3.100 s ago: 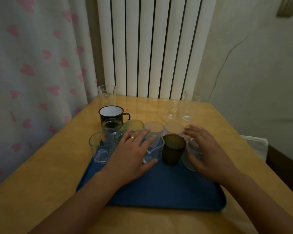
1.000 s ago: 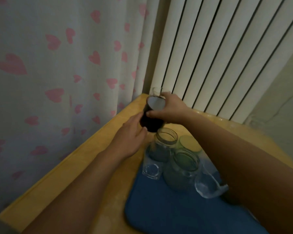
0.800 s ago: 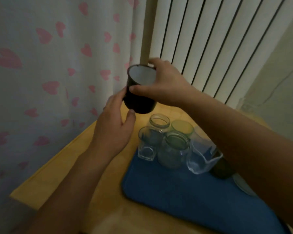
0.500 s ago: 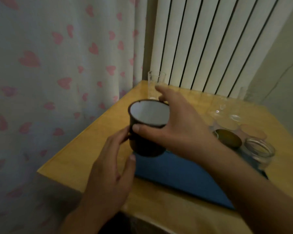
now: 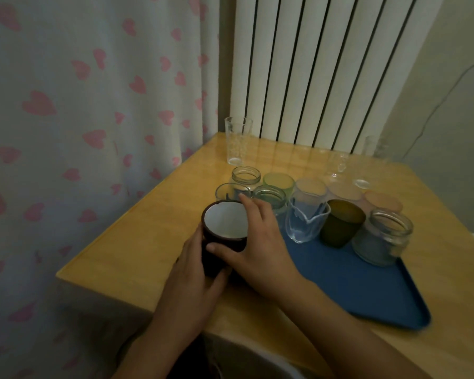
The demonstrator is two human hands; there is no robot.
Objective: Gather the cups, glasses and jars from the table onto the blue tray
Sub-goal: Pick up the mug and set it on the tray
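Note:
A dark enamel mug [image 5: 224, 228] with a white inside is held upright at the near left corner of the blue tray [image 5: 367, 283]. My right hand [image 5: 260, 244] grips its rim and side, and my left hand [image 5: 192, 280] wraps its left side from below. Several glasses and jars crowd the tray's far end: a clear spouted cup [image 5: 305, 221], a dark olive cup [image 5: 341, 224], a glass jar [image 5: 384, 236], a green jar [image 5: 271, 198]. A tall clear glass [image 5: 237, 140] stands on the table at the far left corner.
Another tall glass [image 5: 372, 151] and a stemmed clear glass [image 5: 337, 165] stand on the table [image 5: 148, 242] near the white radiator [image 5: 326, 64]. A heart-patterned curtain [image 5: 80, 105] hangs along the table's left edge.
Both hands lifted the mug off the table from behind the tray, carried it toward me and lowered it to the tray's near left corner. The view swung back to the right.

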